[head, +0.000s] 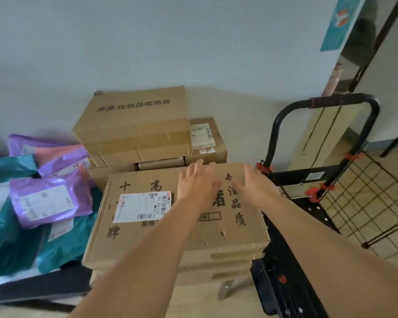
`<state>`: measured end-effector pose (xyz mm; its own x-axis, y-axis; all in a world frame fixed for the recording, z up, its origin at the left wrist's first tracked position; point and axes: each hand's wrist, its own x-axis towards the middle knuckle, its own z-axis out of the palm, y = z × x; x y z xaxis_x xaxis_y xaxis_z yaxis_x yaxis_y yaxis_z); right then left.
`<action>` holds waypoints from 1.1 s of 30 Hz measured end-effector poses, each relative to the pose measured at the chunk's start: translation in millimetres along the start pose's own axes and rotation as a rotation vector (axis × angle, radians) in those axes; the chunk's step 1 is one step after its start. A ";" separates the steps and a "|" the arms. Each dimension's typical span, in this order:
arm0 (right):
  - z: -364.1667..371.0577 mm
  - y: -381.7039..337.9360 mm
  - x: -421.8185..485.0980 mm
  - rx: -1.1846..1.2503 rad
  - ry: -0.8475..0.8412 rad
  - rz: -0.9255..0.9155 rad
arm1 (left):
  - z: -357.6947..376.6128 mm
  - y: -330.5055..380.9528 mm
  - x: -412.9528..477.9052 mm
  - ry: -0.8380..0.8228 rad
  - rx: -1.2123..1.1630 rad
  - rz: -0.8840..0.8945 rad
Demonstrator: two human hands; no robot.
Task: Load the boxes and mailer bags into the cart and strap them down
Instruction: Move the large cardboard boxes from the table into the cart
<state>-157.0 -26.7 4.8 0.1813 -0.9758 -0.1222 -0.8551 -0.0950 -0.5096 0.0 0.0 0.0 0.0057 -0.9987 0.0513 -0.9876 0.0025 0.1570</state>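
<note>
cardboard boxes (177,210) stacked between mailer bags (41,198) and cart (319,157)

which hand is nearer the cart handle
Right. The right hand hovers over the big box's edge beside the cart handle; the left hand is farther left.

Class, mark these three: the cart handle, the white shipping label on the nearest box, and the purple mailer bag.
cart handle (338,99): head view, top grip bar.
white shipping label (143,206): head view, label centre.
purple mailer bag (48,200): head view, front face.

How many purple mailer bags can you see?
3: one at the back, one in the middle, one in front with a label, all left of the boxes. More may be hidden.
</note>
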 end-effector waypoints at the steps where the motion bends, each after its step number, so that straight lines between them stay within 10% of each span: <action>1: 2.4 3.5 1.1 0.027 -0.005 0.023 | 3.5 1.0 0.1 -0.023 0.014 -0.006; 25: 37.0 50.0 -4.4 0.809 -0.389 0.485 | 45.2 -5.0 -4.0 0.031 0.069 -0.023; 33: 38.7 46.5 -19.4 0.898 -0.279 0.523 | 34.2 -4.6 -9.0 -0.013 0.073 -0.002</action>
<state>-181.5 -4.6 -49.5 0.0981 -0.7631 -0.6387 -0.2103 0.6114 -0.7628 -0.9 7.2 -34.9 0.0057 -0.9993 0.0381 -0.9964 -0.0025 0.0849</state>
